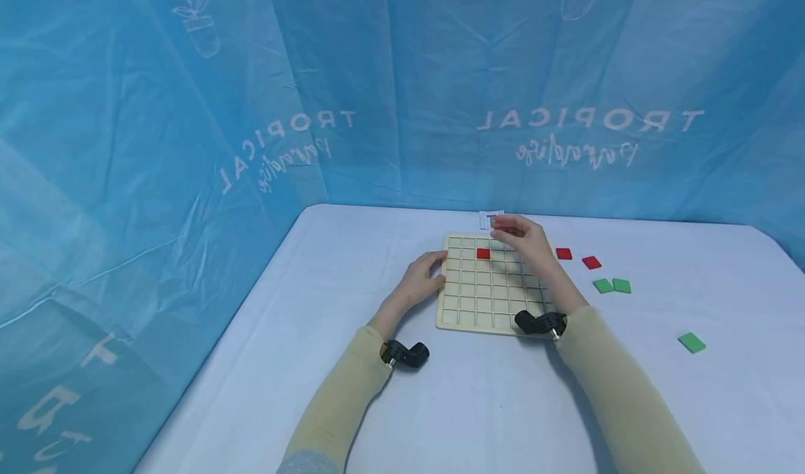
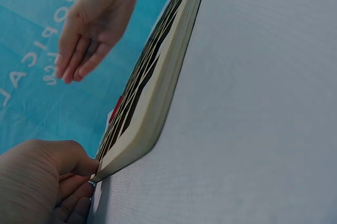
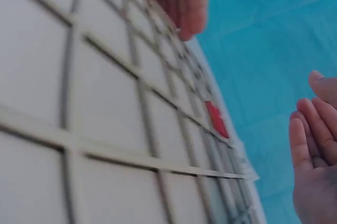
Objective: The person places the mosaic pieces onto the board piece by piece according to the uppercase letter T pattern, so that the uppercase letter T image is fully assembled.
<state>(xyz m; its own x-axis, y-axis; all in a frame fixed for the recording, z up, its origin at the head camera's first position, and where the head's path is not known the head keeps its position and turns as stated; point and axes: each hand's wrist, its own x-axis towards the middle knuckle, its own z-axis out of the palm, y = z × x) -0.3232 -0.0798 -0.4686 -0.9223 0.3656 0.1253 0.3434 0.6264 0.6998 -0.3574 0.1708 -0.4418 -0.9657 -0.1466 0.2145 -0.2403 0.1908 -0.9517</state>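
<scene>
A pale square grid board (image 1: 467, 324) lies on the white table, with one red square tile (image 1: 483, 254) in a cell of an upper row. My left hand (image 1: 423, 278) holds the board's left edge; in the left wrist view its thumb (image 2: 79, 159) is at the board's corner with the fingers bent below. Over the board's far side hovers my right hand (image 1: 522, 235), fingers pointing left and fairly straight. No tile shows in it in the right wrist view, where its fingers (image 3: 310, 134) are raised off the board.
Behind the board lies a small printed card (image 1: 486, 220), overlapped by the right fingertips in the head view. Right of the board are two red tiles (image 1: 564, 254) and several green tiles (image 1: 692, 342). A blue printed curtain (image 1: 440, 166) borders the table's back and left.
</scene>
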